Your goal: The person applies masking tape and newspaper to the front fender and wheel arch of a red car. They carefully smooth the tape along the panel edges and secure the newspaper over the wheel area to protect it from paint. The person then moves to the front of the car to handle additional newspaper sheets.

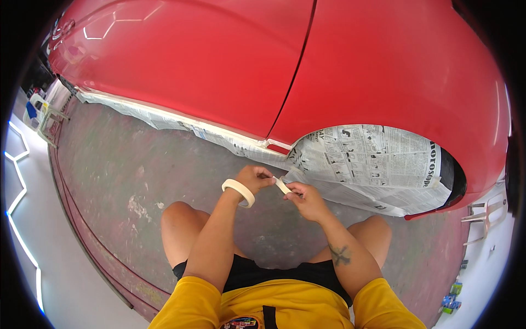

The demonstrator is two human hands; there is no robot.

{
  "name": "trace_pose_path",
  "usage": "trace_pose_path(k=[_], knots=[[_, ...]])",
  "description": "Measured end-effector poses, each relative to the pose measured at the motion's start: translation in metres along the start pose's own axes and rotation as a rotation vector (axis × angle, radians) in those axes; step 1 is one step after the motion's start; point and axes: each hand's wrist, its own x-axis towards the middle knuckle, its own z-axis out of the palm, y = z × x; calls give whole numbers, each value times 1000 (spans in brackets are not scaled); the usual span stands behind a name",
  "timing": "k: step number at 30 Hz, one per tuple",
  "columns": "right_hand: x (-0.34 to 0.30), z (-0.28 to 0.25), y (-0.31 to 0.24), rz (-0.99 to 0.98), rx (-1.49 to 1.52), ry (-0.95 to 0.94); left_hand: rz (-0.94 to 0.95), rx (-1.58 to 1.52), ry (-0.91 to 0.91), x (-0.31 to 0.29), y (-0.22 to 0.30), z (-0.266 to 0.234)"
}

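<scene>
A short strip of cream masking tape (pixel 283 186) is stretched between my two hands, in front of the red car. My left hand (pixel 256 180) pinches one end between thumb and fingers. The other end is gripped by my right hand (pixel 304 199), its fingers closed. Around my left wrist hangs a roll of masking tape (pixel 239 192). Just beyond my hands, newspaper (pixel 372 159) covers the wheel and its arch. More newspaper (pixel 159 117) runs along the car's lower sill, held by a line of pale tape.
The red car's side (pixel 208 60) fills the far part of the view. A white plastic chair (pixel 44 118) stands at far left, and another chair (pixel 486 216) at right. Small containers (pixel 452 299) sit by the right wall. My knees are bent on either side of my arms.
</scene>
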Motion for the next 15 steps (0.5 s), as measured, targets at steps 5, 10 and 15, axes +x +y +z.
trace_pose_path(k=[5,10,15], knots=[[1,-2,10,114,-99,115,240,551,594,19,-9,12],[-11,-3,11,120,-238,58,145,883,593,32,5,43],[-25,-6,21,142,-318,55,56,728,611,49,-2,67]])
